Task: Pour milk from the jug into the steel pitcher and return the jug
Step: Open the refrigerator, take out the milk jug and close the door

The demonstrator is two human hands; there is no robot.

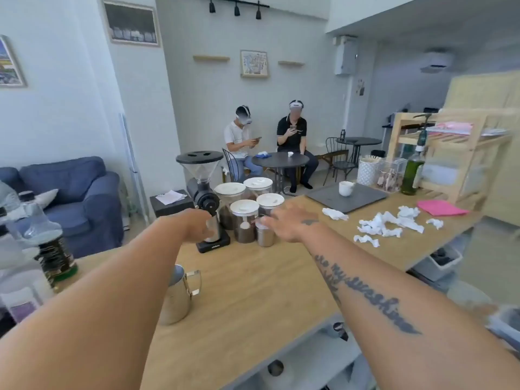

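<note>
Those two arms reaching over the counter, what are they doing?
A person is stretching both arms across the wooden counter. The left hand is at the coffee grinder, right by the steel cup under it. The right hand hovers, fingers spread, over the jars with white lids and a small steel canister. The steel pitcher stands untouched nearer the person, partly behind the left arm. I can't see a milk jug anywhere.

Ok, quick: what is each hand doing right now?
Left hand: at the black coffee grinder, grip cannot be told.
Right hand: open, empty.
</note>
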